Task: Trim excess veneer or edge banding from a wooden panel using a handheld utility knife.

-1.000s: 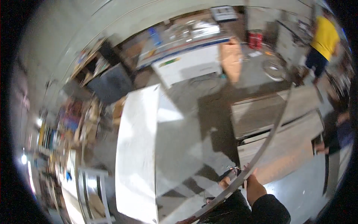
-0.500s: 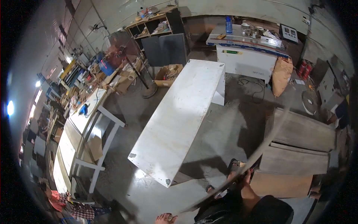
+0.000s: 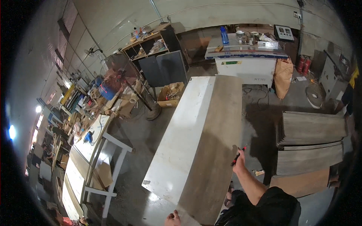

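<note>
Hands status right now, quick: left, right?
Left hand: fingers curled by the brown sheet's near end; grip can't be told.
Right hand: closed on the black-and-red tool, at the sheet's edge.

A brown sheet (image 3: 217, 150) covers part of the white table (image 3: 180, 139). Right of the table, the right hand (image 3: 240, 164) holds a tool (image 3: 235, 159); the left hand (image 3: 172, 220) is at the table's near end. Stacked boards (image 3: 312, 128) lie farther right.

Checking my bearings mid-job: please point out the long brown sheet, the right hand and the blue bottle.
Long brown sheet (image 3: 214, 147), head view: middle of its broad face.
Right hand (image 3: 239, 161), head view: middle of the hand.
Blue bottle (image 3: 224, 36), head view: middle of its body.
</note>
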A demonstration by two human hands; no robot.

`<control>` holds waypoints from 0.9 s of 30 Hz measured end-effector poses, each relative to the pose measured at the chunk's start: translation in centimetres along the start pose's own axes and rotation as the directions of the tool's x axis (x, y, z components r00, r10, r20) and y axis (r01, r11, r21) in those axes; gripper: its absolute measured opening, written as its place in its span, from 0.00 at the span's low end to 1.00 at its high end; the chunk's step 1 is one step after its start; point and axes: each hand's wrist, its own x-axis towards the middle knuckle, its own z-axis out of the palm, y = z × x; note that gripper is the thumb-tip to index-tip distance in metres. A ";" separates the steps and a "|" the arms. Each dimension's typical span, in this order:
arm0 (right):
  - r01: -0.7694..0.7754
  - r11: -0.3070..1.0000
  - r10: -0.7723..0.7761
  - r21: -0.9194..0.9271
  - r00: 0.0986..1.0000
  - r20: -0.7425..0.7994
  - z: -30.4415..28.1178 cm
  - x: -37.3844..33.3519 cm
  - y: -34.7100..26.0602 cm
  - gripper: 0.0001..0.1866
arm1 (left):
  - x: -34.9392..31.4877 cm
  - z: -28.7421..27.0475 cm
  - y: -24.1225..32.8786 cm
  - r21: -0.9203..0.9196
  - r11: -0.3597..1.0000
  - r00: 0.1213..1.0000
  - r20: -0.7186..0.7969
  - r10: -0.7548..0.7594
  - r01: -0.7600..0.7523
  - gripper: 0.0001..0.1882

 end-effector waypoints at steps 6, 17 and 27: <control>-0.036 0.992 0.011 -0.118 0.978 -0.206 10.8 4.5 0.6 0.25 | 8.6 0.4 3.2 -0.165 0.981 0.962 0.268 -0.055 0.102 0.36; 0.100 0.757 -0.245 -0.646 0.960 -0.139 12.2 6.4 4.3 0.23 | 22.3 0.9 5.8 0.327 0.779 0.795 -0.119 0.595 -0.535 0.28; 0.344 0.480 -0.397 -0.807 0.905 0.150 -5.2 -15.2 22.9 0.19 | 25.9 3.0 -2.6 -0.058 0.614 0.587 0.236 0.775 -0.787 0.38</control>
